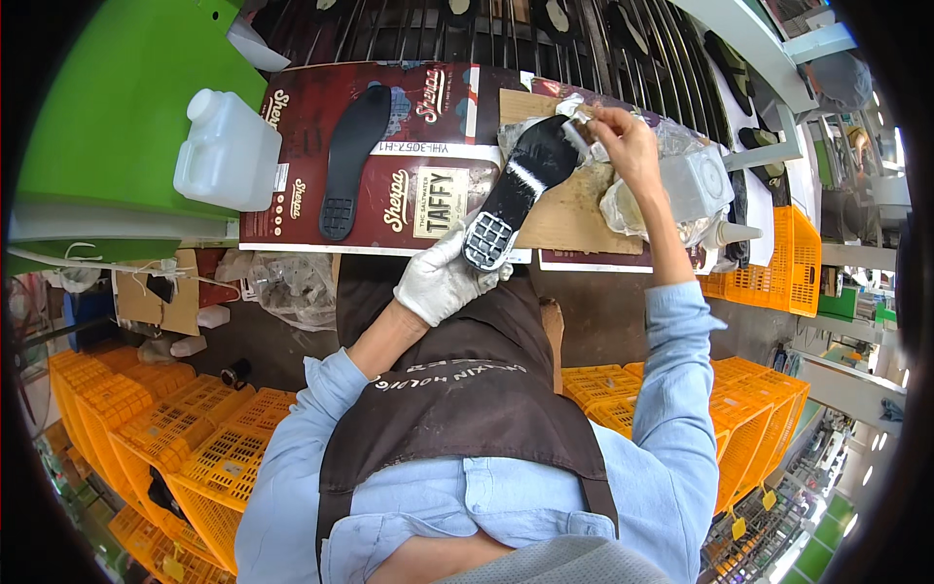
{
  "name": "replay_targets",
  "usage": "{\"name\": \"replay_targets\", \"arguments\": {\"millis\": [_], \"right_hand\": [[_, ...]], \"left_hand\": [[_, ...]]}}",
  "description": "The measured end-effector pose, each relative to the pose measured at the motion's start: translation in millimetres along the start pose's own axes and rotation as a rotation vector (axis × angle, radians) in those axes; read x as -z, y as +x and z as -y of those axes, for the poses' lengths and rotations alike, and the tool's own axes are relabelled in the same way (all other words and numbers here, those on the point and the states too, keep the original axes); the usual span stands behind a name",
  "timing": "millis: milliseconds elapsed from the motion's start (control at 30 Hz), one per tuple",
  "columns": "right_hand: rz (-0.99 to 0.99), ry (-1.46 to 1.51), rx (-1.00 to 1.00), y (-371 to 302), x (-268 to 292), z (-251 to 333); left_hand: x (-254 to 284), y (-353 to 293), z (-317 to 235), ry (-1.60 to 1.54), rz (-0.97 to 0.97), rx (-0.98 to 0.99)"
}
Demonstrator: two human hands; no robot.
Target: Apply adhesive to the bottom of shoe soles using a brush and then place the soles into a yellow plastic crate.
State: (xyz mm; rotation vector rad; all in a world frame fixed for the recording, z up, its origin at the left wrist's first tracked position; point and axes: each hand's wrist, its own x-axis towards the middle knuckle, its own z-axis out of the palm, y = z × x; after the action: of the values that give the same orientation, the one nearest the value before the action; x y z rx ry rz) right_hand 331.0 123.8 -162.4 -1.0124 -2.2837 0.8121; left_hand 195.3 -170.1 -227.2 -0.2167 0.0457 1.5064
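My left hand (436,278), in a white glove, grips the heel end of a black shoe sole (538,160). The sole tilts up and to the right, and its heel shows a grid of raised ribs. A wet white streak crosses its middle. At the toe end, my bare right hand (630,148) pinches a small pale brush (577,139), its tip against or very close to the sole's edge. A second black sole (354,146) lies on the dark red cardboard (292,200) to the left.
A white plastic jug (229,156) stands left of the cardboard. Behind is a rack of metal bars (409,41) carrying more soles. A translucent bottle (697,183) lies in plastic wrap at right. Orange crates (224,457) are stacked on both sides of me.
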Motion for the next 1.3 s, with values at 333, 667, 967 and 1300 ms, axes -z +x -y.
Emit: {"name": "replay_targets", "arguments": {"millis": [333, 667, 967, 1300], "right_hand": [[0.051, -0.11, 0.004, 43, 4, -3], [0.081, 0.104, -0.023, 50, -5, 11], [0.248, 0.19, -0.051, 51, -15, 40], [0.535, 0.404, 0.041, 39, -26, 78]], "left_hand": [[-9, -13, -8, -0.123, -0.051, -0.024], [1, -15, -14, -0.172, 0.03, -0.053], [2, -16, -17, -0.06, 0.132, -0.066], [-3, -15, -15, -0.125, 0.042, -0.109]]}}
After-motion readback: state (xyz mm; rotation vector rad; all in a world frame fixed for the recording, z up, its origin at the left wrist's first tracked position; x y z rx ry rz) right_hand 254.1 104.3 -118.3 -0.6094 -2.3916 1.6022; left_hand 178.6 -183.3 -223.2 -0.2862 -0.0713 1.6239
